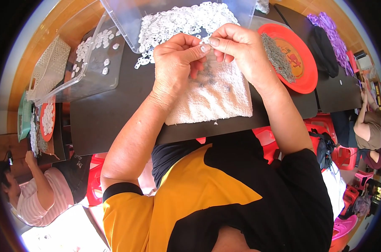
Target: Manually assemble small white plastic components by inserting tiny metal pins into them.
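Note:
My left hand (pixel 177 59) and my right hand (pixel 241 45) meet fingertip to fingertip above a cream towel (pixel 215 105). Between the left thumb and forefinger shows a bit of a small white plastic piece (pixel 205 40), mostly covered by the fingers. Pinched close beside it, the right fingertips hide whatever they hold. Just beyond both hands, a clear plastic bin (pixel 133 35) contains a heap of white oval pieces with holes (pixel 173 25). A few dark small bits lie on the towel below my fingers.
To the right stands a red plate (pixel 310 80) with small grey pieces (pixel 276 59). Purple strands (pixel 327 31) and a black cloth (pixel 324 54) lie farther right. Another clear bin (pixel 108 82) with white pieces sits left. Co-workers sit at both sides of the dark table (pixel 102 122).

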Demonstrator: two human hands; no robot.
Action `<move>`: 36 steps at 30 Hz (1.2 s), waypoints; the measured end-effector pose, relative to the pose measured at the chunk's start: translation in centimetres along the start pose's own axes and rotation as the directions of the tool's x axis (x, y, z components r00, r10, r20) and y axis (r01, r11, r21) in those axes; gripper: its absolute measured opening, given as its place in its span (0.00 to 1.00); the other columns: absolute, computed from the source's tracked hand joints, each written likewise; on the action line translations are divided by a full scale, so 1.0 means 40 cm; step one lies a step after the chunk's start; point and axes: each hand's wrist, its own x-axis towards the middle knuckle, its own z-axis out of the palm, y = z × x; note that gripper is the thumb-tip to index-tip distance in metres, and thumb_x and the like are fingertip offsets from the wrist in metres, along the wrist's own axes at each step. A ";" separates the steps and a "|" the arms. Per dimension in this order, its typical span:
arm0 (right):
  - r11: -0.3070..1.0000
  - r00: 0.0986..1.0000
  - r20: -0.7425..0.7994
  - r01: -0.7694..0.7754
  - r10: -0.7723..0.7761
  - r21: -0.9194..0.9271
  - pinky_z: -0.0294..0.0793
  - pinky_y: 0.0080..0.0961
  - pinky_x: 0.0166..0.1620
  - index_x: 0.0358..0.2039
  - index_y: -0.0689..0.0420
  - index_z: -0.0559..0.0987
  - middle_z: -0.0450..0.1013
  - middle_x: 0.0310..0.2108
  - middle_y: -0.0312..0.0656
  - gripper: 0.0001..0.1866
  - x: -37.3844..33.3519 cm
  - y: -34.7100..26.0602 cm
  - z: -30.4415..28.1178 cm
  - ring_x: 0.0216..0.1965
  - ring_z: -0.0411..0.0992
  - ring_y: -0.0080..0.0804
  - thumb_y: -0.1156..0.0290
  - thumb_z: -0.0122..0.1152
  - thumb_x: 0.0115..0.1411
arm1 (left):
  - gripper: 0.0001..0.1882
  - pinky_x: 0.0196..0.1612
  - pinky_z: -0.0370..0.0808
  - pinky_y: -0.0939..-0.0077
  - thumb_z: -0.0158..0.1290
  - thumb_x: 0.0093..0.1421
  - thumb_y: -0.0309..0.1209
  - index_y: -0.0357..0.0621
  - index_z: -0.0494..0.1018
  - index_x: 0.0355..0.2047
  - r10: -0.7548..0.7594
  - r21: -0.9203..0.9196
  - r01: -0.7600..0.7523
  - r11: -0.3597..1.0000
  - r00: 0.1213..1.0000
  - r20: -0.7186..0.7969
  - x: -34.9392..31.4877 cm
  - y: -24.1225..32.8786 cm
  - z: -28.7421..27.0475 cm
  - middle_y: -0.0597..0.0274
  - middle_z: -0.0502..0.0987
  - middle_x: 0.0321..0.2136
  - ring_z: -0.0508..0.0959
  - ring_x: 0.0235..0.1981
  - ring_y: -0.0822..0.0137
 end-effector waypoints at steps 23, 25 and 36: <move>0.942 0.923 0.314 -0.286 0.223 0.174 0.63 0.15 0.21 0.25 0.61 0.78 0.73 0.18 0.36 0.12 0.010 -0.029 -0.059 0.19 0.71 0.21 0.66 0.60 0.59 | 0.17 0.36 0.79 0.82 0.64 0.49 0.17 0.35 0.74 0.40 0.277 0.130 -0.304 0.944 0.942 0.192 -0.014 -0.001 -0.002 0.59 0.79 0.32 0.80 0.34 0.72; 0.941 0.925 0.312 -0.284 0.218 0.183 0.63 0.14 0.21 0.25 0.61 0.78 0.72 0.18 0.36 0.12 0.010 -0.028 -0.059 0.19 0.71 0.21 0.65 0.60 0.60 | 0.16 0.36 0.79 0.81 0.64 0.50 0.17 0.34 0.74 0.39 0.300 0.135 -0.329 0.935 0.933 0.198 -0.020 0.005 0.006 0.58 0.79 0.31 0.81 0.33 0.71; 0.888 0.899 0.383 -0.342 0.213 0.308 0.62 0.15 0.18 0.27 0.65 0.77 0.64 0.13 0.33 0.11 0.003 -0.024 -0.047 0.14 0.68 0.23 0.69 0.59 0.60 | 0.12 0.33 0.79 0.82 0.63 0.52 0.19 0.34 0.72 0.35 0.405 0.090 -0.432 0.897 0.887 0.220 -0.041 0.007 0.007 0.58 0.79 0.27 0.82 0.29 0.71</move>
